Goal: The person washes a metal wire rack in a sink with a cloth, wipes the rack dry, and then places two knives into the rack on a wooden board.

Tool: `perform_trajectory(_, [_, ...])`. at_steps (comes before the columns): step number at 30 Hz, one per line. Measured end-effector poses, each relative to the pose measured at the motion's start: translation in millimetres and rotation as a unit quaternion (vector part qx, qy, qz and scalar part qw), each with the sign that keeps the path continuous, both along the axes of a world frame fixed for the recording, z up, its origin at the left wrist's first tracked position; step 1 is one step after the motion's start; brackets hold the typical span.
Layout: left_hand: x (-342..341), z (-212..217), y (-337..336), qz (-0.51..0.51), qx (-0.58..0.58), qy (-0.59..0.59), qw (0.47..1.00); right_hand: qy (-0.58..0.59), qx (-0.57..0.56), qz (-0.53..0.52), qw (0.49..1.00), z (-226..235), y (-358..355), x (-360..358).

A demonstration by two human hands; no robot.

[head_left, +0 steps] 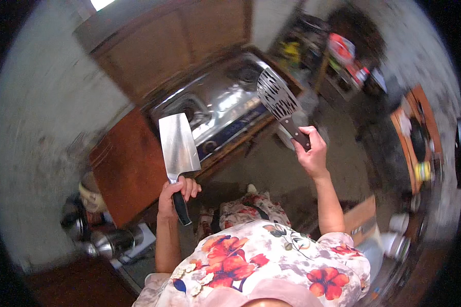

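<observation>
Black cleaver handle (pixel 181 209) between left thumb (pixel 173 189) and fingers (pixel 191 188)

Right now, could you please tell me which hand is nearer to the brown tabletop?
Left. The left hand, gripping the cleaver, appears beside the near edge of the brown tabletop; the right hand, holding the patterned blade, is farther off to the right.

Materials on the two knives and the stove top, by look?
Plain cleaver, left hand: steel-like blade, satin grey sheen; smooth black handle, possibly plastic.
Patterned knife, right hand: likely steel blade, pale with dark marks, hammered or printed unclear; brown handle with rivet-like dots, wood or imitation.
Stove top: probably polished stainless steel, from its mirror-like glare.
</observation>
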State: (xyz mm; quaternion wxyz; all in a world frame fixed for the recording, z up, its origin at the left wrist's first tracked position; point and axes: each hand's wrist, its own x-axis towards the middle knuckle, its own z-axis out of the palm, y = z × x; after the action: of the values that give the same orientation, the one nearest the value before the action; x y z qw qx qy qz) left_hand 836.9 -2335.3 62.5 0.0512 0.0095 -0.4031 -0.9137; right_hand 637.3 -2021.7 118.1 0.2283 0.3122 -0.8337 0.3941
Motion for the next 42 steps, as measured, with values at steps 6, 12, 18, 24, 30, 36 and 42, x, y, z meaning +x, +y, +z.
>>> perform_trajectory(6, [61.1, 4.8, -42.7, 0.149, -0.005, 0.037, 0.988, -0.085, 0.044, 0.274, 0.957, 38.3, -136.7, -49.9])
perform_trajectory(12, [94.6, 25.9, -41.6, 0.28, -0.014, 0.021, 0.96, -0.174, 0.086, 0.49, 0.85, 79.6, -304.0, -66.9])
perform_trajectory(18, [106.0, 55.3, -67.9, 0.362, -0.023, 0.047, 0.931, 0.048, 0.058, 0.614, 0.786, 120.4, -445.5, -55.3])
perform_trajectory(24, [126.3, 59.4, -119.3, 0.431, -0.013, 0.069, 0.899, 0.093, 0.132, 0.583, 0.796, 140.6, -536.2, -10.9])
perform_trajectory(30, [145.8, 62.7, -178.6, 0.429, -0.009, 0.102, 0.897, 0.109, 0.228, 0.588, 0.768, 148.3, -596.2, 1.2])
perform_trajectory(36, [151.3, 58.9, -210.1, 0.409, 0.008, 0.114, 0.905, 0.155, 0.303, 0.561, 0.754, 162.4, -623.3, 21.8])
perform_trajectory(42, [146.7, 56.4, -225.6, 0.394, 0.027, 0.133, 0.909, 0.168, 0.371, 0.554, 0.726, 172.2, -641.1, 29.2])
